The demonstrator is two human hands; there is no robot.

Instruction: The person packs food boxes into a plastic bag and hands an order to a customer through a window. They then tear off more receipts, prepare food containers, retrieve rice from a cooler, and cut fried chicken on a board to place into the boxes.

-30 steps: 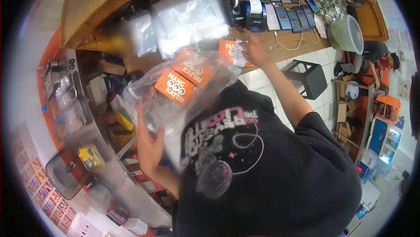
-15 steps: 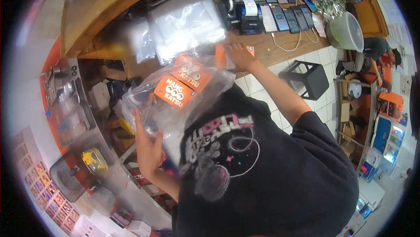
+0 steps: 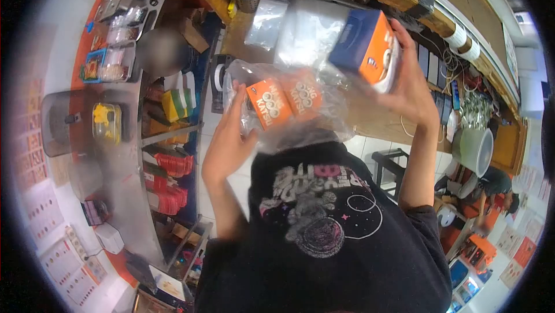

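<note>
The right hand (image 3: 404, 79) grasps an orange-and-navy box (image 3: 377, 50), holding it raised and tilted above the wooden counter (image 3: 378, 121), near the clear plastic bag (image 3: 332, 119). The left hand (image 3: 228, 148), thumb and fingers curved, grips the bag's side; inside, two orange "KATSU" boxes (image 3: 269, 105) sit side by side.

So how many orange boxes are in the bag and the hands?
3. Two sit side by side in the clear plastic bag: the left Mang Katsu box and the right Mang Katsu box. The orange-and-navy box is in the right hand. Others may be hidden.
</note>
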